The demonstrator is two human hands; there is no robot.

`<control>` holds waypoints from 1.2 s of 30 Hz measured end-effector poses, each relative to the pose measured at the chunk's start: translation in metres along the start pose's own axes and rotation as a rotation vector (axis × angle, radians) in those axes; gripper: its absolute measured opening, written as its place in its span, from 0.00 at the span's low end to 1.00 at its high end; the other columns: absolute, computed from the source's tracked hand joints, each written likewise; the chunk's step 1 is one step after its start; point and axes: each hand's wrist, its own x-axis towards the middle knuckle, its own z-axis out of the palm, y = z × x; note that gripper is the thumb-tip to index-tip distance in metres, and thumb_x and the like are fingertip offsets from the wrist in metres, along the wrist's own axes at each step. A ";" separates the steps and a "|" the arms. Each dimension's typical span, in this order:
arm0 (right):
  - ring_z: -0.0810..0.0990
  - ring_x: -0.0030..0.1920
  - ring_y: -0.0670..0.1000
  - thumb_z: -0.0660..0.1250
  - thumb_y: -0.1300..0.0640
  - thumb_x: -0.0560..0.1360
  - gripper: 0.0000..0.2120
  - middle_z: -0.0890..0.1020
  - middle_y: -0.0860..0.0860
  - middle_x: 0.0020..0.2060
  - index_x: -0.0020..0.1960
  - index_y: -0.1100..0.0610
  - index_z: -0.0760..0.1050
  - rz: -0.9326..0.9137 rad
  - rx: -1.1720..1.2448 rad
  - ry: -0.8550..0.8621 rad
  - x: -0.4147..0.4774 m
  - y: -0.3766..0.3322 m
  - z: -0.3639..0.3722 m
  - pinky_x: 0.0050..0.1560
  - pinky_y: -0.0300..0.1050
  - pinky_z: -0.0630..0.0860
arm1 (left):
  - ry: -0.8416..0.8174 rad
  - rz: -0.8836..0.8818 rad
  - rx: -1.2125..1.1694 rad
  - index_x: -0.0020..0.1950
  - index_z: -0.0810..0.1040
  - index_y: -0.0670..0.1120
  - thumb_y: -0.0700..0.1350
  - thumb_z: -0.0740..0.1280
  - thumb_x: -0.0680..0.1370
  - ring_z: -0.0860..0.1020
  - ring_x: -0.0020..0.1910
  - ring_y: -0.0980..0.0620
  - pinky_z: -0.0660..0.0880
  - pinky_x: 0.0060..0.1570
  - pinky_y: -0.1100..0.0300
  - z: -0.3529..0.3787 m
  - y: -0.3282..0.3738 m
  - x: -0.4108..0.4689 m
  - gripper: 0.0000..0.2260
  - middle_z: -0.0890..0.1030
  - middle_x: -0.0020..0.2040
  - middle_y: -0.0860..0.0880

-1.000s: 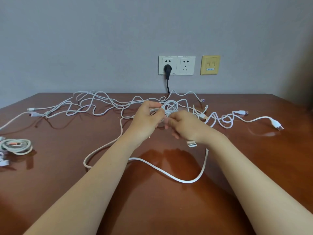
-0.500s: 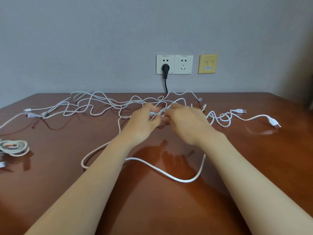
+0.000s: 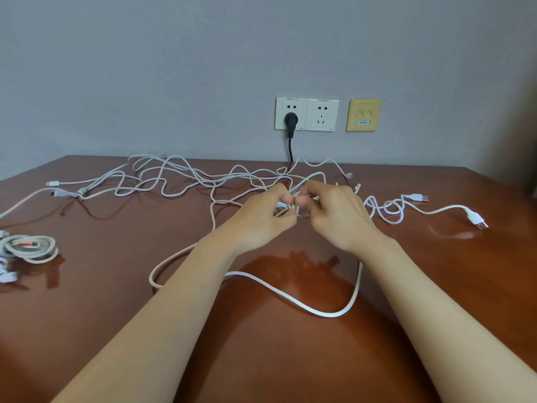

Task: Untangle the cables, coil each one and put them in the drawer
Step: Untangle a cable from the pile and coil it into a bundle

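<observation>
Hands closer, cable tangle pinched between

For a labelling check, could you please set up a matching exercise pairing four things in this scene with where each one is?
1 coiled cable
2 black plug
3 white USB plug
4 cable knot

a in the wall socket
b pinched by left hand and right hand
c table's far left
d table's far right

Pairs: 1-c, 2-a, 3-d, 4-b
</observation>
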 end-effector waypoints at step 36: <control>0.64 0.18 0.43 0.67 0.57 0.67 0.05 0.72 0.50 0.23 0.39 0.59 0.77 0.711 1.299 -0.403 0.004 0.032 -0.010 0.16 0.31 0.57 | -0.137 0.052 -0.365 0.44 0.72 0.52 0.44 0.66 0.77 0.69 0.28 0.61 0.67 0.35 0.67 0.012 0.007 0.000 0.04 0.77 0.33 0.56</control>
